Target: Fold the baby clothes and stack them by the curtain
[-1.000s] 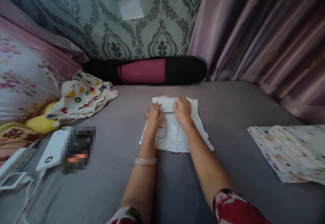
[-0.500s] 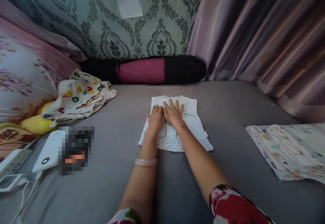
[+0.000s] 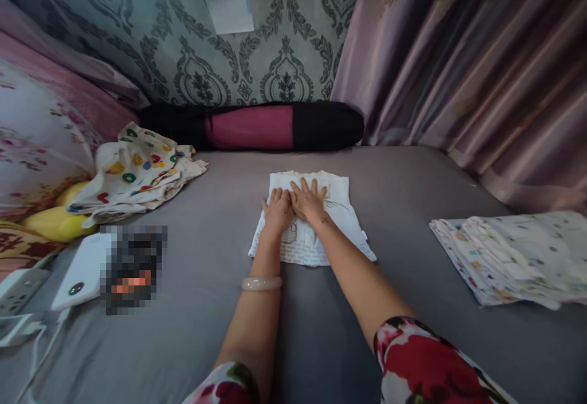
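A small white printed garment (image 3: 342, 220) lies folded on the grey bed sheet (image 3: 403, 172) in the middle of the view. Both hands rest flat on it, side by side and touching. My left hand (image 3: 276, 209) presses the garment's left half, fingers together and stretched out; a pale bangle sits on that wrist. My right hand (image 3: 309, 199) lies palm down with fingers spread on the upper middle of the garment. Neither hand holds anything.
A stack of folded printed cloths (image 3: 509, 257) lies at the right. A crumpled cloth with coloured shapes (image 3: 137, 175) lies at the left, beside floral pillows (image 3: 36, 141). A black and pink roll (image 3: 252, 126) lies along the wall. A white power bank (image 3: 80, 266) and a power strip (image 3: 18, 285) lie at the near left.
My right hand slid left from the garment's top edge to lie beside my left hand, flattening the folded part. The view shifted slightly, so things drifted left.
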Motion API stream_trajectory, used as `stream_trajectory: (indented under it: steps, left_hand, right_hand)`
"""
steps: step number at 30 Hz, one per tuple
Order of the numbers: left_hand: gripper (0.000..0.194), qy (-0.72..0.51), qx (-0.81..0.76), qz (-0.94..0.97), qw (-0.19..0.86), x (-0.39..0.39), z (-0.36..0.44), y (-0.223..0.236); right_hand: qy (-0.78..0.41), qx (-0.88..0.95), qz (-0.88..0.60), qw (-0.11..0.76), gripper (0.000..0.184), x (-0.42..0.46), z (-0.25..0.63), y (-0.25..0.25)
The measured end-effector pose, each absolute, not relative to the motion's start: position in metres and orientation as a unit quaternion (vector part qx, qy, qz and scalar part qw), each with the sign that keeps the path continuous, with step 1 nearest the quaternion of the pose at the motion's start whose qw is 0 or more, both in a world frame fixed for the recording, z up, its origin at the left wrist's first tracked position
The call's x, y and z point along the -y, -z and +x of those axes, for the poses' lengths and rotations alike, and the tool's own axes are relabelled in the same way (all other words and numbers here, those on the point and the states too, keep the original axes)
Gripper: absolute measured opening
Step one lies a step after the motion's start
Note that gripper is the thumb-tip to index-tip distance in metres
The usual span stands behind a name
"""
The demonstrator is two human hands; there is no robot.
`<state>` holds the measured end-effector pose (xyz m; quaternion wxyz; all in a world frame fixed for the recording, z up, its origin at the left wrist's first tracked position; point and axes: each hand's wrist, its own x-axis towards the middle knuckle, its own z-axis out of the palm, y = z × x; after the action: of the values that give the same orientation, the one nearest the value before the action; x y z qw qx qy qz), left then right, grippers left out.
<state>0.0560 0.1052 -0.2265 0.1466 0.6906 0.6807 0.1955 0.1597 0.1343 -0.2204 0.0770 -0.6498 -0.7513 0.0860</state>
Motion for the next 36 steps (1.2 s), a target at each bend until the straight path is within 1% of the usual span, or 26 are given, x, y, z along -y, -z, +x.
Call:
stream_trajectory:
  steps: [4, 7, 11, 14, 19, 24, 29, 36]
  left_hand:
    - [0.044, -0.202, -0.678, 0.690, 0.153, -0.104, 0.055, 0.225]
    - [0.042, -0.214, -0.682, 0.687, 0.129, -0.102, 0.056, 0.230]
    - [0.040, -0.237, -0.677, 0.692, 0.074, -0.100, 0.056, 0.240]
    - [0.040, -0.230, -0.680, 0.695, 0.048, -0.099, 0.056, 0.243]
    - [0.043, -0.208, -0.668, 0.714, 0.034, -0.098, 0.055, 0.240]
    - [0.042, -0.212, -0.675, 0.706, 0.007, -0.097, 0.054, 0.240]
    - [0.038, -0.219, -0.683, 0.696, -0.040, -0.095, 0.057, 0.238]
    - [0.039, -0.186, -0.687, 0.701, -0.046, -0.074, 0.052, 0.234]
  right_hand:
    - [-0.070, 0.751, -0.649, 0.101, 0.052, -0.130, 0.159, 0.223]
    - [-0.058, 0.754, -0.641, 0.134, 0.052, -0.127, 0.161, 0.226]
    - [-0.092, 0.764, -0.618, 0.163, 0.052, -0.129, 0.168, 0.227]
    - [-0.131, 0.776, -0.594, 0.170, 0.052, -0.128, 0.177, 0.226]
    - [-0.111, 0.790, -0.572, 0.189, 0.052, -0.101, 0.198, 0.226]
    - [-0.097, 0.805, -0.568, 0.142, 0.054, -0.057, 0.222, 0.223]
    - [-0.121, 0.823, -0.548, 0.090, 0.060, -0.020, 0.225, 0.223]
    - [-0.109, 0.828, -0.542, 0.089, 0.058, -0.004, 0.214, 0.226]
